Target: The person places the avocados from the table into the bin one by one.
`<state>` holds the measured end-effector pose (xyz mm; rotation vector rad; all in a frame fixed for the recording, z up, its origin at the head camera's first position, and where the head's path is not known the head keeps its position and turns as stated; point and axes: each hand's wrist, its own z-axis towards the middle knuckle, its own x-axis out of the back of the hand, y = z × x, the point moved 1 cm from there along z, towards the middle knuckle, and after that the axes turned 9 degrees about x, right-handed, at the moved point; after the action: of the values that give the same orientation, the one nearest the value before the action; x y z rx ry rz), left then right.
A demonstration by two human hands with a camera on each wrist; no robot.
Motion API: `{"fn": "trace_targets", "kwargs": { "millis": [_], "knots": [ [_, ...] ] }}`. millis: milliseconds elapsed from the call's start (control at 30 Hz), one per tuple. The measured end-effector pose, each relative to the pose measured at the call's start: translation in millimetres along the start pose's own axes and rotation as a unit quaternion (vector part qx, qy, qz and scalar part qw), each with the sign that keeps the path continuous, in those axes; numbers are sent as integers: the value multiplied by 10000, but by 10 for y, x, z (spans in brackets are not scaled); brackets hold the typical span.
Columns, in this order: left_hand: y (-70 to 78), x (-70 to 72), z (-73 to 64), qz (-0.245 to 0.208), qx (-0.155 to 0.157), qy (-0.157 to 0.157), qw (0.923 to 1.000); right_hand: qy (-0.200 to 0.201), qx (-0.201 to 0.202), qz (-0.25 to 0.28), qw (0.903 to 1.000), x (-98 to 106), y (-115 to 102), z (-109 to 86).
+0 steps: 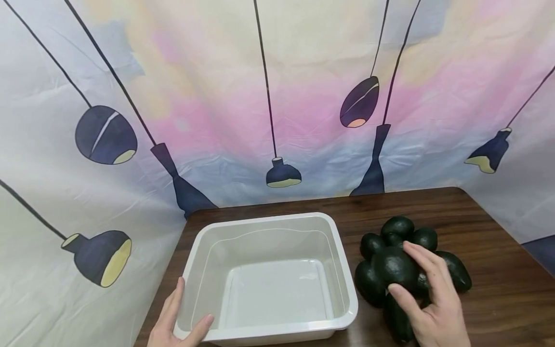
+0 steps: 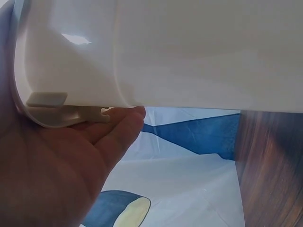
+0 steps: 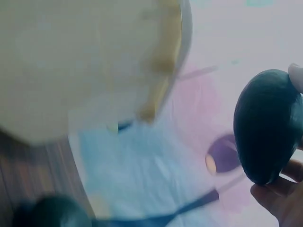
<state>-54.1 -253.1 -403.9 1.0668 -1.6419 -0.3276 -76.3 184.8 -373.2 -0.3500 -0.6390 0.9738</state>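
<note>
One person, two hands, both busy. Right hand [image 1: 440, 308] grasps one dark green avocado [image 1: 395, 267], thumb at one side, fingers at the other. That avocado is at the top of a pile [image 1: 369, 284] on the right half of the tabletop [image 1: 498, 308]; can't tell from here whether it touches the ones under it. Count: at least nine avocados including the held one, maybe more, since the hand covers part of the heap. Three plus a small-looking one sit toward the tabletop's back edge, one on the side near the tub, one toward the right edge, one in front, one partly behind the fingers.

One white tub [image 1: 277, 294], upright, rectangular with rounded corners, close to the tabletop's left edge. Left hand [image 1: 175, 323] grips its rim at the near left corner, thumb over the rim, fingers along the outside. Pile is just beside the tub's right wall.

One dark wood tabletop, back corners rounded. Behind it, pastel cloth [image 1: 225, 72] with seven printed lamps [image 1: 284, 172], navy with yellowish or orange openings where those show. Right wrist view is blurred around a second avocado [image 3: 59, 213] low down.
</note>
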Motion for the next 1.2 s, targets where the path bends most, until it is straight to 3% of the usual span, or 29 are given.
{"fn": "trace_targets", "kwargs": {
  "millis": [100,200,267,367,500,633,800,1067,1200],
  "knots": [
    [-9,5,-29,-41,42,36,10000,59,737,480,9961,-145,-75,46],
    [16,7,-58,-20,-101,227,9997,12,1019,695,9924,-267,-138,82],
    [46,2,-84,11,-178,351,9992,-108,1039,713,9920,-335,-174,87],
    [99,-17,-101,-24,-632,742,9952,-234,1108,757,9907,-419,-211,78],
    [173,-34,-106,-64,-878,841,9926,-365,1189,729,9896,-495,-245,53],
    [235,-45,-90,-152,-813,636,9945,-452,1212,562,9900,-517,-322,71],
    [262,-50,-72,-226,-930,615,9935,-571,1264,534,9889,-521,-443,124],
    [194,-29,-115,-287,-981,774,9918,-1072,1077,304,9879,-656,-259,-4],
    [158,-21,-139,-316,-838,764,9931,-1251,979,268,9869,-704,-237,-23]
  ]
}}
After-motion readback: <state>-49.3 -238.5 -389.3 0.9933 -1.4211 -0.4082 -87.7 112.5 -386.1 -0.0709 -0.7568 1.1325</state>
